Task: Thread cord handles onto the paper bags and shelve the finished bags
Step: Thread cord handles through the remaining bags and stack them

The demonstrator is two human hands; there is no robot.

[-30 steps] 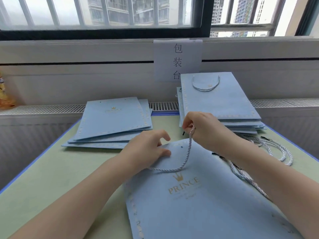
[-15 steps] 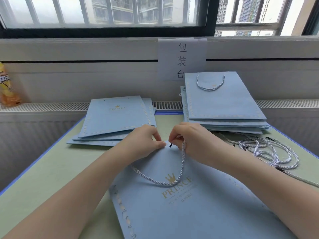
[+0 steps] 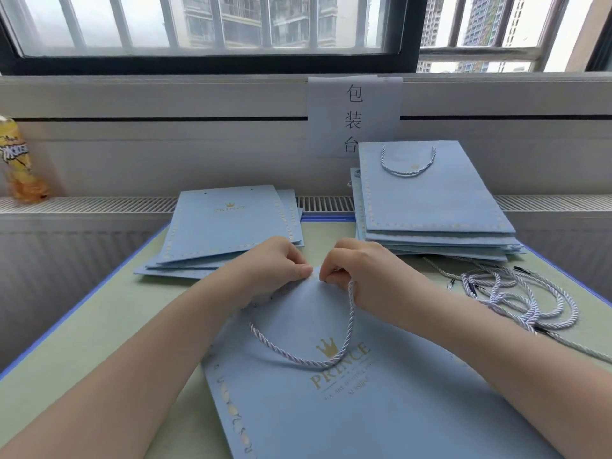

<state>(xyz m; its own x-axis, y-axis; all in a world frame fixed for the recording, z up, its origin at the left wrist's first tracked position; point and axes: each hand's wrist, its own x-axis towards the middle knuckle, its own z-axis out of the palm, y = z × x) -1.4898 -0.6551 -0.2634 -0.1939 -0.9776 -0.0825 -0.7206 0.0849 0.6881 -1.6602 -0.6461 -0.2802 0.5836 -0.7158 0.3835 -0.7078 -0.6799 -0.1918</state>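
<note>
A flat light-blue paper bag (image 3: 347,409) printed PRINCE lies on the green table in front of me. A white-and-blue twisted cord (image 3: 347,329) loops across its upper face. My left hand (image 3: 275,266) pinches the bag's top edge near the middle. My right hand (image 3: 361,270) pinches the free end of the cord at that same edge, fingertips almost meeting the left hand's. The cord's other end goes under my left wrist, and its tip is hidden by my fingers.
A pile of blue bags without handles (image 3: 231,223) lies at the back left. A stack of bags with cord handles (image 3: 430,207) sits at the back right. Loose cords (image 3: 516,296) tangle on the right of the table (image 3: 99,326). A yellow bottle (image 3: 20,160) stands on the left ledge.
My right hand has brought the cord end left to the bag's top edge, meeting my left hand. The bag has slid slightly left and the cord loop hangs lower on it.
</note>
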